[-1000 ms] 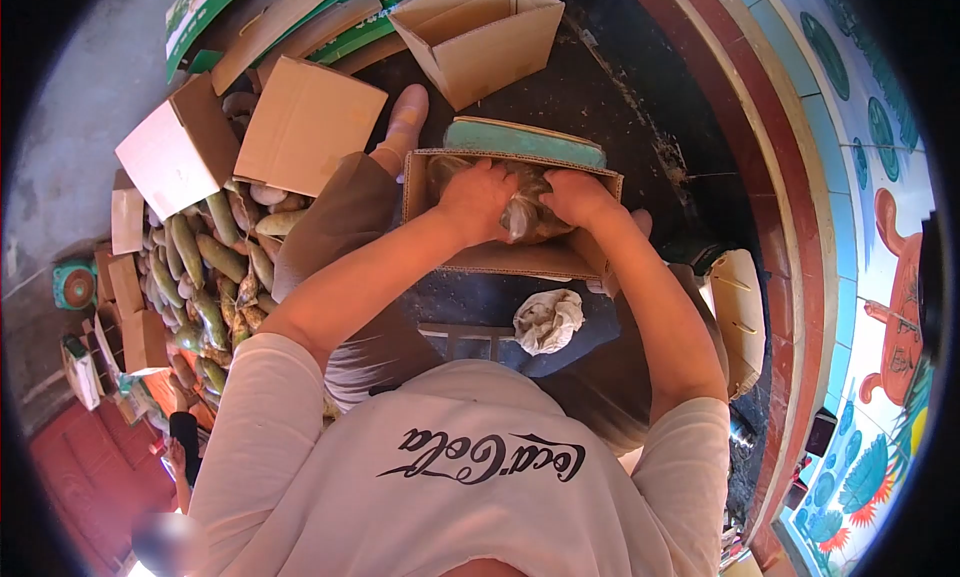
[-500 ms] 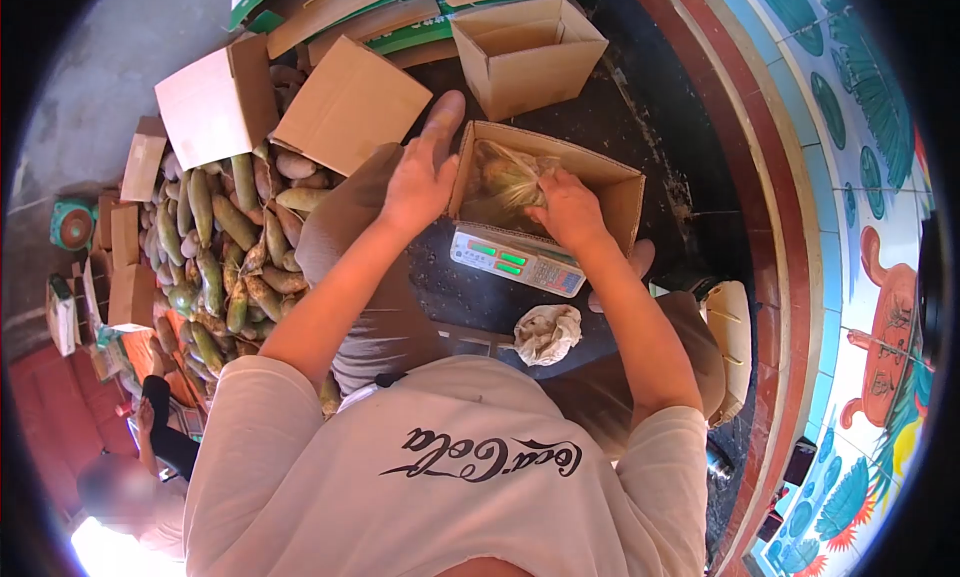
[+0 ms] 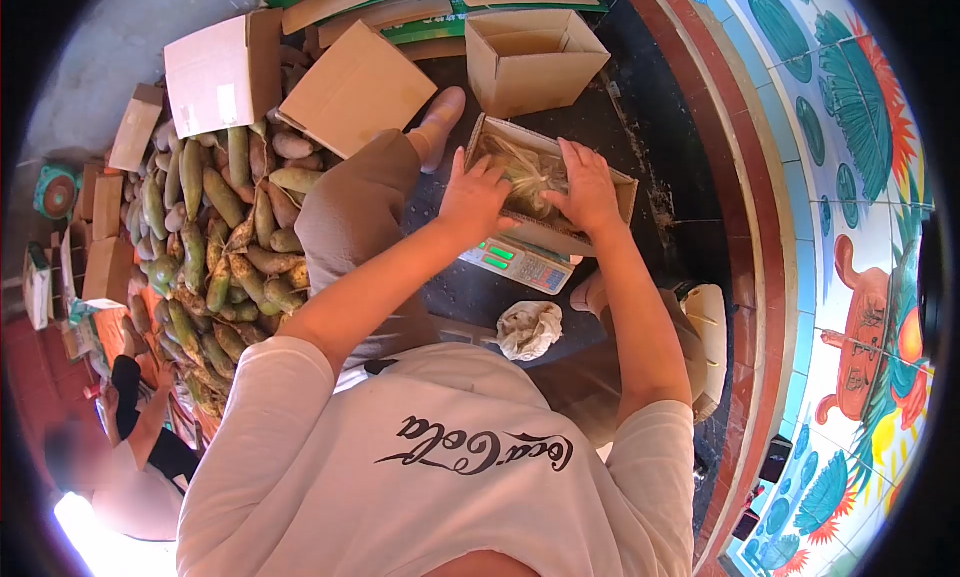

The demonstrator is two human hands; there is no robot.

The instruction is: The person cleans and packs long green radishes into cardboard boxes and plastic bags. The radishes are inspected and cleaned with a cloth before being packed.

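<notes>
A small cardboard box [image 3: 565,239] rests on a digital scale [image 3: 520,267] with lit green displays. Inside lies a clear plastic bag [image 3: 535,185] with its top gathered; what it holds is hard to make out. My left hand [image 3: 472,202] is at the box's left side, fingers stretched and apart at the wall. Over the right part of the box is my right hand [image 3: 590,189], fingers extended and its thumb near the gathered bag top. Neither hand is plainly closed on anything. A crumpled whitish bag [image 3: 530,330] sits in front of the scale.
A large heap of long green-brown root vegetables [image 3: 225,247] lies to the left, with cardboard boxes [image 3: 357,89] on it. Another open box [image 3: 537,62] stands beyond the scale. A co-worker [image 3: 140,447] is at lower left. The tiled wall [image 3: 850,207] bounds the right.
My left hand has moved right and down, from beside the box to its left wall. My right hand has let go of the bag's gathered top and moved slightly right. The view has shifted a little.
</notes>
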